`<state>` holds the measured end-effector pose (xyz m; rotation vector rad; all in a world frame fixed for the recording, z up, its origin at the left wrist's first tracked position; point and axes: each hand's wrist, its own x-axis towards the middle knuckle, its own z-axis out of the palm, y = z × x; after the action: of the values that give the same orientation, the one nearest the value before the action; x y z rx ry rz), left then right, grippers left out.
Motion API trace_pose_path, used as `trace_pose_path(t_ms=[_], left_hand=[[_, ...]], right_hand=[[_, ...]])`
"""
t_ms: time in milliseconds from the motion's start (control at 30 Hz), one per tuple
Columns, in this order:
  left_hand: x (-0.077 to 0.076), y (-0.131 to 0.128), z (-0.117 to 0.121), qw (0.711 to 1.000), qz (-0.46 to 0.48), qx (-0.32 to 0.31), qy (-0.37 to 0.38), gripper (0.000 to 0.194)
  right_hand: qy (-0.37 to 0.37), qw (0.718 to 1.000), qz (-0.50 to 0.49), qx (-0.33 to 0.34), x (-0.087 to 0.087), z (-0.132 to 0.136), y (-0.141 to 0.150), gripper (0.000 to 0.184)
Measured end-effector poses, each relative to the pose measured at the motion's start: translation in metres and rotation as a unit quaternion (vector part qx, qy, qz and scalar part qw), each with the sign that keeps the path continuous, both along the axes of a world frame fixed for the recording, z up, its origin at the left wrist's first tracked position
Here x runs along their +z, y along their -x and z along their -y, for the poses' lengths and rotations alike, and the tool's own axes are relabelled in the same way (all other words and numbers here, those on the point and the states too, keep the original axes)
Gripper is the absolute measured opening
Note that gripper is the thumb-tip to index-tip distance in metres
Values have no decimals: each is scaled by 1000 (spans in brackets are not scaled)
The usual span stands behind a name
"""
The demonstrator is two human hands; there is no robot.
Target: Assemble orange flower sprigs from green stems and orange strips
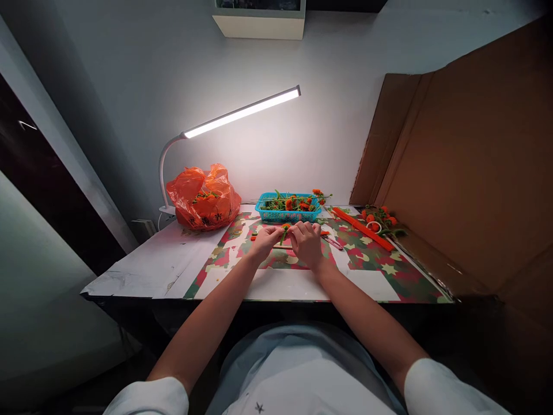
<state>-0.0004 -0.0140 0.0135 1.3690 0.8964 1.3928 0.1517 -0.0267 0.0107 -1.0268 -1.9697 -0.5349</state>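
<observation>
White shirt, star-marked, foremost. Orange flower, one, above the patterned tabletop, before the blue basket. Left hand: fingertips pinched on it. Right hand: fingers curled beside it, hold unclear.

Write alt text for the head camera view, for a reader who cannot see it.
A person's left hand and right hand hold a small orange flower at their fingertips above a table. Behind them sits a blue basket of similar flowers; an orange plastic bag stands left, beneath a lit lamp.
</observation>
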Motion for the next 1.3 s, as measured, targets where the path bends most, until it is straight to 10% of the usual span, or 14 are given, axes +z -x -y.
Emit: trace_pose_path(t_ms=[167,367,500,600,900,1133,1300], left_hand=[[-1,-9,4,991,-43,60,-113,34],[0,-13,10,912,-184,176,-321,24],[1,-13,12,895,-229,173,-341,21],[1,-13,10,918,-209,182,-283,24],[3,-6,4,991,-34,123,-37,34],[6,0,6,995,-5,55,82,45],[4,-1,4,994,-71,76,15,33]], right_hand=[[124,968,-217,14,-2,0,15,17],[388,754,-495,189,1,-8,22,23],[438,697,-518,233,2,-11,17,29],[419,726,-497,224,0,-13,14,28],[175,956,-235,22,3,-5,11,15],[117,990,-79,-24,3,-2,8,14],[136,987,-86,-14,4,0,10,14]])
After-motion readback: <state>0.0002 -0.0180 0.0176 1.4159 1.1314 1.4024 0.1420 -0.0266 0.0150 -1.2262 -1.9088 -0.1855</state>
